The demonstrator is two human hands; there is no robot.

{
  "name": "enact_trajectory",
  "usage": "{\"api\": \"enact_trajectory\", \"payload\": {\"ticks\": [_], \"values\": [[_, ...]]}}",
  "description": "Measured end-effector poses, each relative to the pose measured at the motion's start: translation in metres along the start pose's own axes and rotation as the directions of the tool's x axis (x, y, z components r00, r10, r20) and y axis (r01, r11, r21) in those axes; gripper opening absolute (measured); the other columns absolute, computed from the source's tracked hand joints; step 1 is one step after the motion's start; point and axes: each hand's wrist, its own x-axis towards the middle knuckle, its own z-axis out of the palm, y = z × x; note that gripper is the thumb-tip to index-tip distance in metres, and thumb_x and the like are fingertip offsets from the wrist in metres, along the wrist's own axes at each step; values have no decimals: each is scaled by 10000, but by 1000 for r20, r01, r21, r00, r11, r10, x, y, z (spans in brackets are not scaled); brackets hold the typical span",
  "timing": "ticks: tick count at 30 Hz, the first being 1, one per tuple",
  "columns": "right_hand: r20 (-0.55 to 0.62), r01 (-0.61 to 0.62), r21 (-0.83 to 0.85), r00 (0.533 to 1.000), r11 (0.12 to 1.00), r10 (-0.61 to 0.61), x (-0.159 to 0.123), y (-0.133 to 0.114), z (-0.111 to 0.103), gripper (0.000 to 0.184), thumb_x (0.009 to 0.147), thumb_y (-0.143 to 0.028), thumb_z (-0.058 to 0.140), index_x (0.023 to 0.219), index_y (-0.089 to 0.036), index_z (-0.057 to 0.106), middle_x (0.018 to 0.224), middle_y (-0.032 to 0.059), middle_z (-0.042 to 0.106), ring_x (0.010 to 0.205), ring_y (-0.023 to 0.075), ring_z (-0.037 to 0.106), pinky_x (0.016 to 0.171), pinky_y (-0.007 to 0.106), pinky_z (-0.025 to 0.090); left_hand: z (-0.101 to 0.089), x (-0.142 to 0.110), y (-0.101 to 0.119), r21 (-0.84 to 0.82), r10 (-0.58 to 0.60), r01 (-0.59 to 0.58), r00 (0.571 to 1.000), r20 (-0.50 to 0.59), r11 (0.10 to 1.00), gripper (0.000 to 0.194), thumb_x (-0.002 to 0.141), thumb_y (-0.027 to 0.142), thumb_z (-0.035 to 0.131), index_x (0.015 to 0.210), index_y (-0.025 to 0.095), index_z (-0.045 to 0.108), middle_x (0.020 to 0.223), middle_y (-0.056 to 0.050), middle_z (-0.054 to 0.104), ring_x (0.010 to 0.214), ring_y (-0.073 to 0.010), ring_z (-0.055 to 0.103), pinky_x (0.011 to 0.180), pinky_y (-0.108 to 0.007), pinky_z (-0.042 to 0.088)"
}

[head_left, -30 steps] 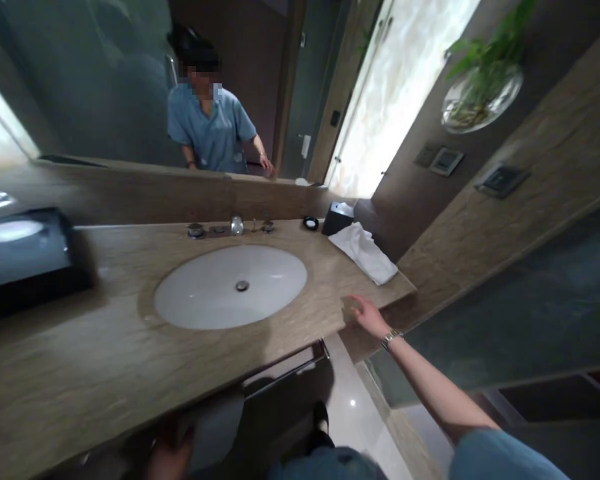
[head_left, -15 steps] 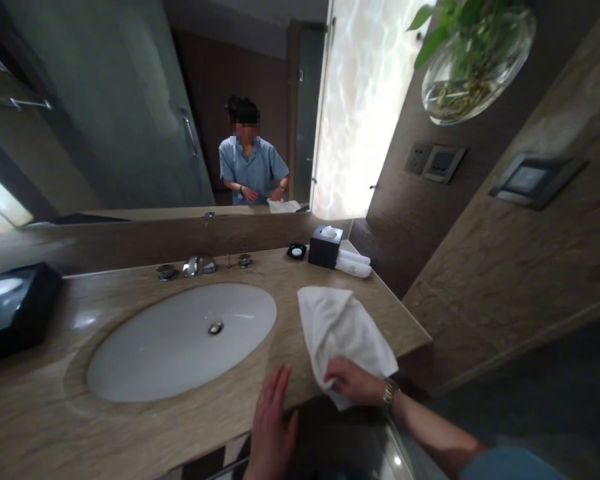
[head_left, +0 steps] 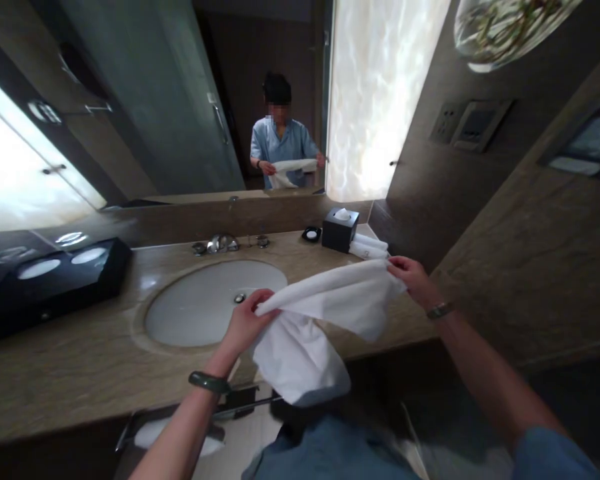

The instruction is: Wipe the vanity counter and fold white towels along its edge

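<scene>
A white towel (head_left: 330,300) is stretched in the air between my two hands, above the front edge of the counter. My left hand (head_left: 253,317) pinches its left corner, in front of the sink's right part. At the right, my right hand (head_left: 413,277) grips the other upper corner, close to the rolled white towels. The cloth sags in the middle, and a loose fold hangs below my left hand past the counter edge. Both hands are closed on the fabric.
The oval sink (head_left: 190,307) is set into the marble counter (head_left: 105,373), with a chrome faucet (head_left: 223,243) behind it. At the back right stand a black tissue box (head_left: 339,230), a small black dish (head_left: 311,234) and rolled white towels (head_left: 369,247). A black box (head_left: 55,283) sits left.
The towel has been lifted off the counter and spread between both hands. My left hand, empty before, has taken hold of a corner. My right hand has moved up and right.
</scene>
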Motion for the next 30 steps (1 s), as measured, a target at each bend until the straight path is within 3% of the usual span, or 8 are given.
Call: {"api": "enact_trajectory", "payload": {"ticks": [3, 5, 9, 11, 16, 22, 25, 30], "values": [[33, 66, -256, 998, 964, -60, -12, 32, 57, 96, 831, -197, 611, 918, -169, 639, 1021, 113, 657, 1040, 255, 570, 1042, 452, 445, 22, 6, -30, 93, -61, 62, 998, -5, 994, 481, 787, 218, 679, 1247, 81, 646, 1279, -161, 690, 1202, -271, 635, 1094, -387, 458], [202, 154, -289, 975, 945, -97, -38, 38, 105, 209, 797, -167, 684, 1006, -171, 670, 1130, 121, 667, 1123, 272, 567, 1076, 448, 434, 41, 0, -51, 167, -99, 97, 995, 9, 981, 565, 742, 63, 646, 1306, 43, 622, 1297, -192, 661, 1193, -275, 632, 1084, -394, 466], [567, 412, -577, 824, 705, -17, -74, 40, 164, 247, 895, -161, 635, 1140, -158, 670, 1265, 150, 640, 1184, 301, 546, 1010, 424, 444, 50, -24, -83, 205, -128, 123, 992, 14, 971, 494, 804, 8, 561, 1279, 87, 669, 1171, -150, 675, 1039, -226, 656, 1009, -370, 504], [594, 435, -652, 802, 622, 61, -69, 44, 163, 216, 951, -91, 492, 1040, -129, 685, 1173, 165, 665, 1121, 278, 567, 967, 381, 437, 38, -36, -93, 210, -143, 140, 990, 0, 968, 401, 843, 31, 545, 1200, 105, 710, 1083, -125, 688, 958, -213, 656, 981, -366, 508], [557, 360, -676, 821, 643, 127, -44, 46, 136, 301, 985, -54, 363, 1031, -96, 658, 1055, 162, 676, 968, 226, 588, 870, 324, 437, 22, -54, -87, 195, -151, 151, 988, -11, 969, 220, 914, 229, 620, 1068, 127, 739, 1071, -118, 695, 928, -222, 647, 905, -349, 514], [598, 376, -613, 795, 695, 98, -59, 37, 152, 191, 908, -159, 617, 1097, -160, 649, 1304, 143, 605, 1241, 283, 497, 989, 369, 387, 50, -51, -54, 392, -137, 87, 986, 99, 916, 317, 892, 200, 632, 1191, 188, 735, 1189, -102, 715, 1144, -294, 576, 1029, -412, 423], [572, 334, -610, 813, 718, 107, -63, 41, 155, 103, 897, -113, 549, 891, -154, 643, 1112, 124, 677, 1084, 255, 574, 912, 353, 418, 54, -52, -46, 413, -172, 125, 982, 79, 902, 270, 869, 148, 607, 1082, 170, 772, 1009, -102, 760, 1029, -302, 630, 929, -412, 462], [489, 291, -544, 872, 787, 16, -55, 23, 156, 158, 862, -84, 441, 766, -192, 505, 866, 68, 671, 838, 199, 602, 769, 309, 452, 81, -45, -14, 340, -49, 30, 998, 45, 940, 572, 788, 360, 761, 1333, 208, 682, 1386, -137, 643, 1304, -368, 515, 1117, -495, 369]]}}
